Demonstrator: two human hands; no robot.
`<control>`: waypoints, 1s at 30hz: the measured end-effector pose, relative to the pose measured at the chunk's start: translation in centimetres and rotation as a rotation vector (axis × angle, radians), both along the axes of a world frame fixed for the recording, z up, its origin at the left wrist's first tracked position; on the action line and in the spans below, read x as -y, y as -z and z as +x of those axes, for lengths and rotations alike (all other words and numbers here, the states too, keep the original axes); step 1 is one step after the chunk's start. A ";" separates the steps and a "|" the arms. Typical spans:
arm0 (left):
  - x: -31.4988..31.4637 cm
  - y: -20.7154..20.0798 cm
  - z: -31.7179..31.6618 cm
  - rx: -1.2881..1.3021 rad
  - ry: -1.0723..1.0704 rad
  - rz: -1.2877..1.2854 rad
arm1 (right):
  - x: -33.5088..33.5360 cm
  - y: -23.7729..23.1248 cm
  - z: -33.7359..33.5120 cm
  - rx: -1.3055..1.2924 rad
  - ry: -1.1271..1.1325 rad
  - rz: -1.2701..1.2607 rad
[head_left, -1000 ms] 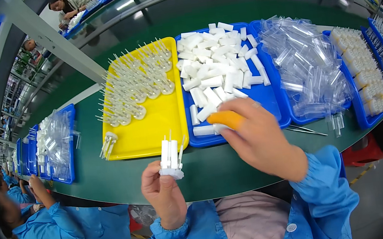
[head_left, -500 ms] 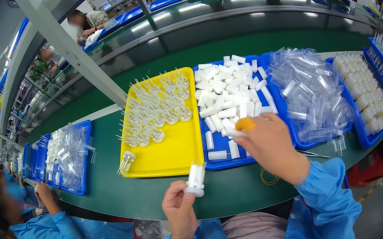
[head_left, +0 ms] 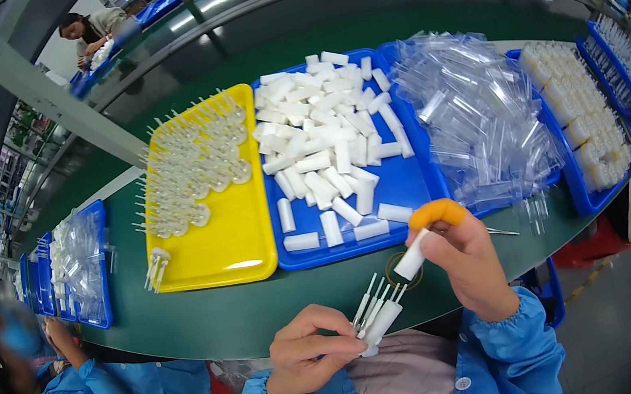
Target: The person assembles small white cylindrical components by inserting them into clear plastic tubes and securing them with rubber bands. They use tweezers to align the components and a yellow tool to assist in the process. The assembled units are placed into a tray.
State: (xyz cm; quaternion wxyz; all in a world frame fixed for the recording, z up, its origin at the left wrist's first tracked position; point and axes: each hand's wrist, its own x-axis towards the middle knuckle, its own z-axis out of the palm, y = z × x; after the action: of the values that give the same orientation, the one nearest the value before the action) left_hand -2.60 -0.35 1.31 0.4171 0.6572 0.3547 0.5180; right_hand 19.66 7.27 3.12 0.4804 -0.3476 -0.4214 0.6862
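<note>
Near the front edge of the bench, my left hand (head_left: 309, 353) pinches the round base of a white pronged part (head_left: 375, 337). Several thin rods stick up from it, tilted to the right, and a white sleeve (head_left: 385, 318) sits around at least one of them. My right hand (head_left: 475, 267) wears an orange finger cot (head_left: 437, 214). Between its thumb and finger is a white cylinder (head_left: 411, 258), held just above and right of the rod tips, apart from them. Loose white cylinders (head_left: 323, 139) lie heaped in a blue tray (head_left: 404, 193) beyond my hands.
A yellow tray (head_left: 238, 248) at the left holds rows of pronged parts. Clear plastic sleeves (head_left: 474, 118) fill another tray at the right, beside a tray of capped white parts (head_left: 579, 120). Tweezers (head_left: 503, 232) lie near the bench edge. Co-workers sit at the left and across.
My right hand has come back from the blue tray toward my left hand, bringing a white cylinder. The pronged part has tilted toward it. The whole view has shifted.
</note>
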 end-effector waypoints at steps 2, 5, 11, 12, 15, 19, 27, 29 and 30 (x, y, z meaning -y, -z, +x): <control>-0.4 -0.2 0.5 -0.032 0.017 -0.010 | -0.1 0.8 0.1 -0.057 -0.006 -0.045; -0.4 -0.1 0.6 -0.053 0.015 -0.027 | -0.1 1.4 -0.2 -0.099 -0.058 -0.105; -0.8 -0.5 0.7 -0.175 0.036 0.041 | 0.0 2.1 0.3 0.179 -0.058 0.068; -0.9 -0.6 0.7 -0.203 0.046 0.070 | -0.1 2.3 0.6 0.280 -0.050 0.163; -0.9 -1.3 1.2 -0.353 0.014 0.181 | -0.3 2.2 1.8 0.321 -0.105 0.181; -0.7 -0.9 1.6 -0.444 0.006 0.280 | -0.1 1.2 1.1 0.011 -0.134 -0.153; -0.7 -1.2 1.2 -0.269 0.024 0.196 | -0.1 0.7 1.4 0.320 -0.095 0.499; -0.8 -1.3 1.2 -0.274 0.051 0.213 | 0.1 1.0 1.3 0.184 -0.154 0.314; -1.0 -1.3 1.2 -0.278 0.074 0.227 | 0.3 1.2 1.3 0.120 -0.208 0.210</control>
State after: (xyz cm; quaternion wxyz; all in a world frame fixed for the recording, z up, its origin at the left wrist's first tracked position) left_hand -1.37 0.64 2.59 0.3058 0.7779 0.3239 0.4432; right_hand 20.92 6.96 1.95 0.4142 -0.2902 -0.5527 0.6624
